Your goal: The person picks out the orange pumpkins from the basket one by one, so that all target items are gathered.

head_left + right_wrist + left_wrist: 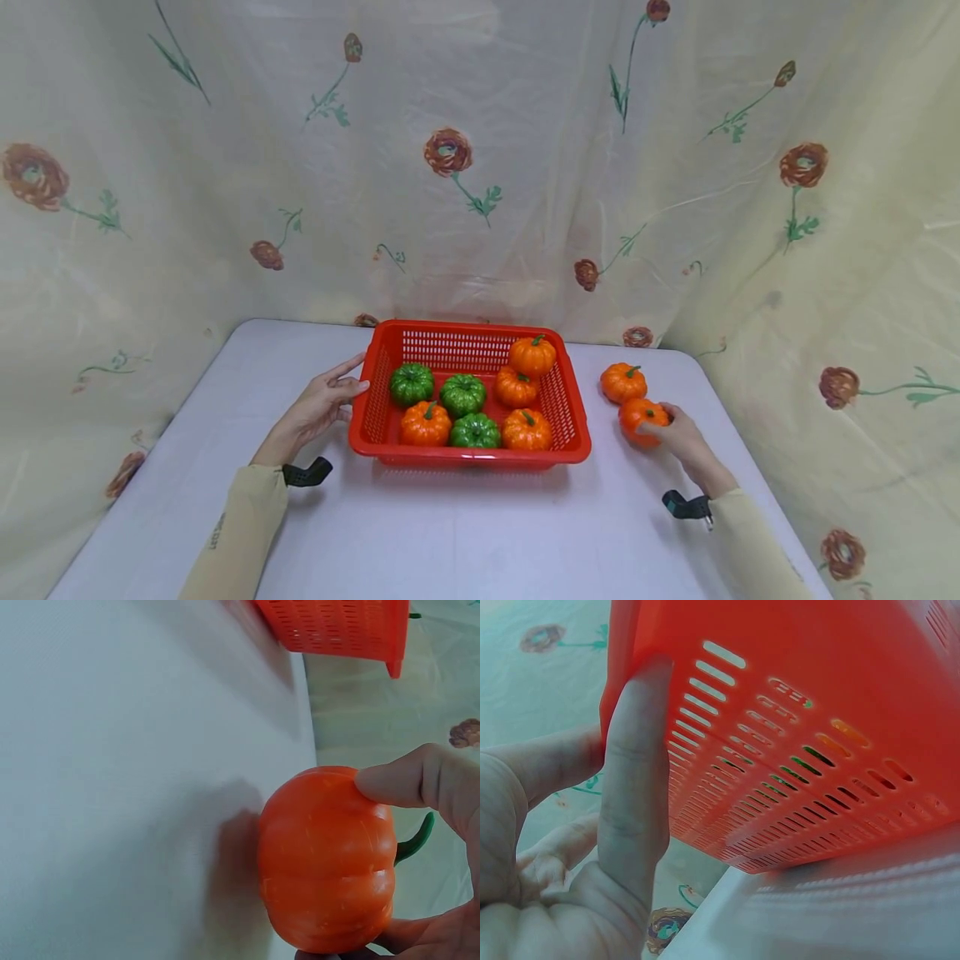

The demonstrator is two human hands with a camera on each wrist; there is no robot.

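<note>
A red plastic basket (480, 457) with slotted walls stands mid-table, holding 3 green pumpkins (462, 393) and several orange pumpkins (527, 429). My left hand (318, 408) is at its left side. In the left wrist view, the fingers (636, 772) grip the basket's rim, one lying along the outer wall. On the right, my right hand (686, 442) holds an orange pumpkin (326, 859) between thumb and fingers. Its green stem points toward the palm, and some fingertips are hidden behind it. Right behind it sits another orange pumpkin (622, 382).
A white table (480, 542) carries everything. Behind it and at both sides hangs a pale curtain (517, 242) printed with flowers. Each wrist wears a black device, the left one (307, 473) near the basket's front left corner.
</note>
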